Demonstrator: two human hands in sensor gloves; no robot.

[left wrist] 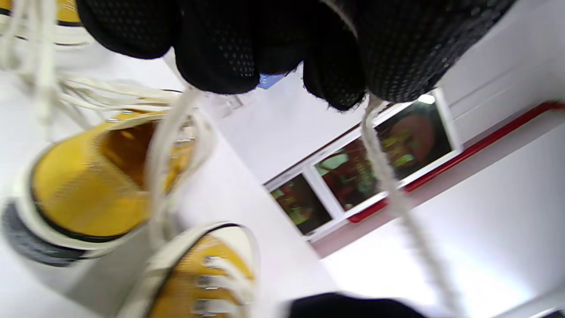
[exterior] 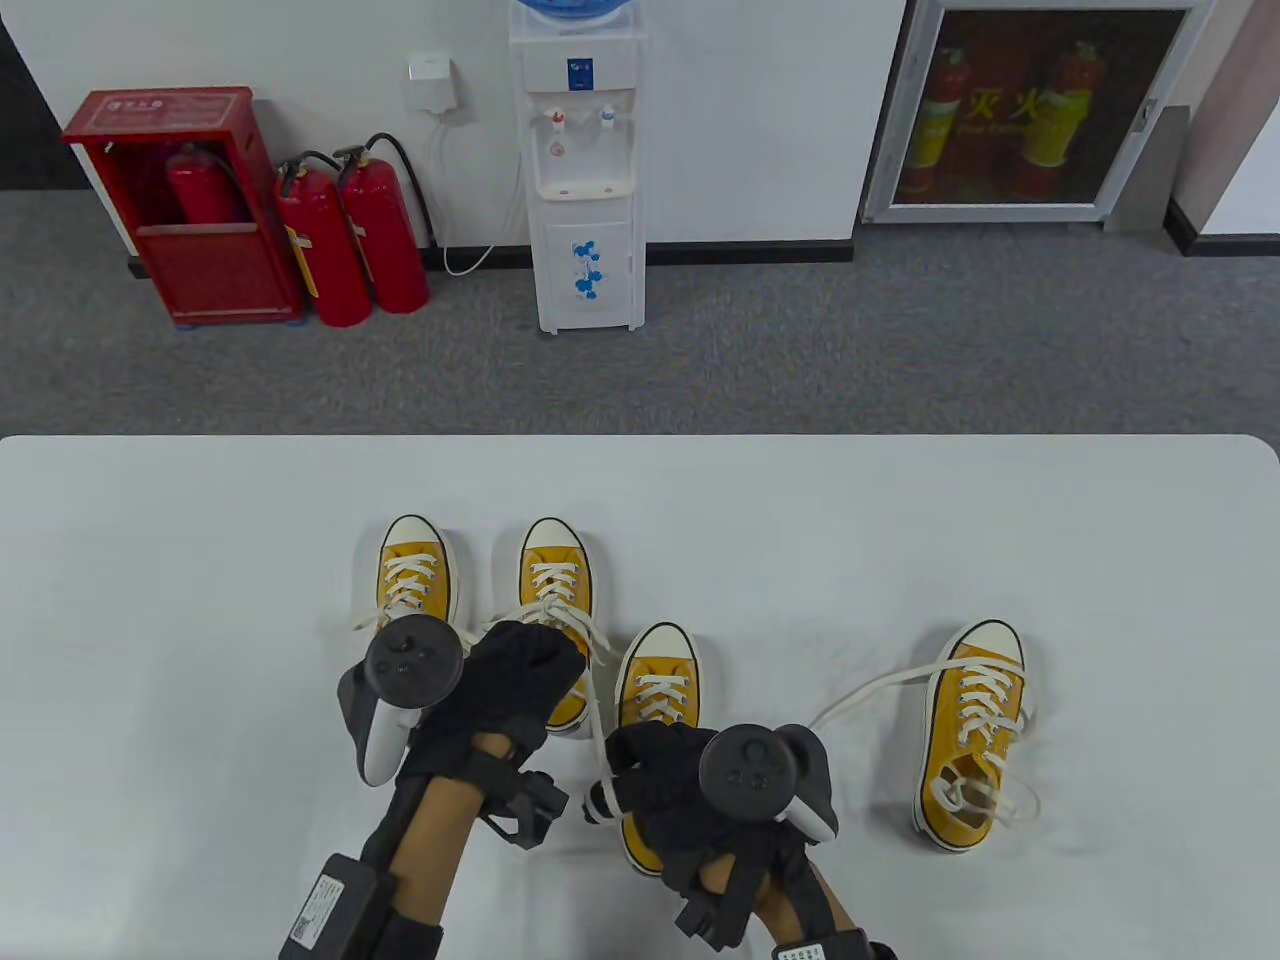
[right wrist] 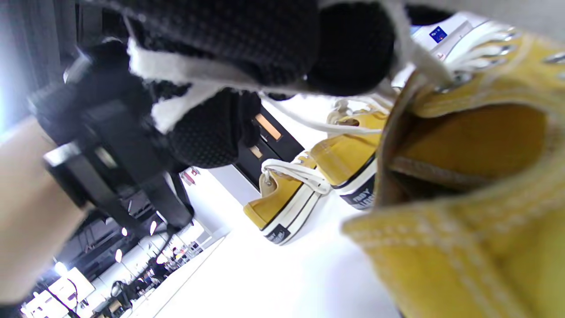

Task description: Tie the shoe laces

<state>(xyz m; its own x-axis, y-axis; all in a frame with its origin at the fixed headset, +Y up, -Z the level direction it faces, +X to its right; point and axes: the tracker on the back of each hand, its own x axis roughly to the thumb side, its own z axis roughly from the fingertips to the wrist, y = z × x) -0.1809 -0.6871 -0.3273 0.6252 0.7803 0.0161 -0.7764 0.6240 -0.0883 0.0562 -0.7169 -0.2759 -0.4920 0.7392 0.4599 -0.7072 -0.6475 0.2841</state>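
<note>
Four yellow sneakers with white laces stand on the white table point(exterior: 200, 600). My left hand point(exterior: 525, 665) is over the heel end of the second shoe point(exterior: 555, 580) and pinches its laces; in the left wrist view two lace strands point(left wrist: 388, 176) hang from the gloved fingers point(left wrist: 220, 57). My right hand point(exterior: 650, 775) is above the third shoe point(exterior: 655, 680) and grips a lace point(exterior: 598, 720) that runs taut from the second shoe. In the right wrist view the fingers point(right wrist: 247, 44) clamp the white lace point(right wrist: 185, 75).
The first shoe point(exterior: 412, 580) stands at the left with its laces tied. The fourth shoe point(exterior: 975, 730) stands apart at the right with loose laces trailing left across the table. A water dispenser point(exterior: 585, 170) and fire extinguishers point(exterior: 350, 240) stand beyond the far edge.
</note>
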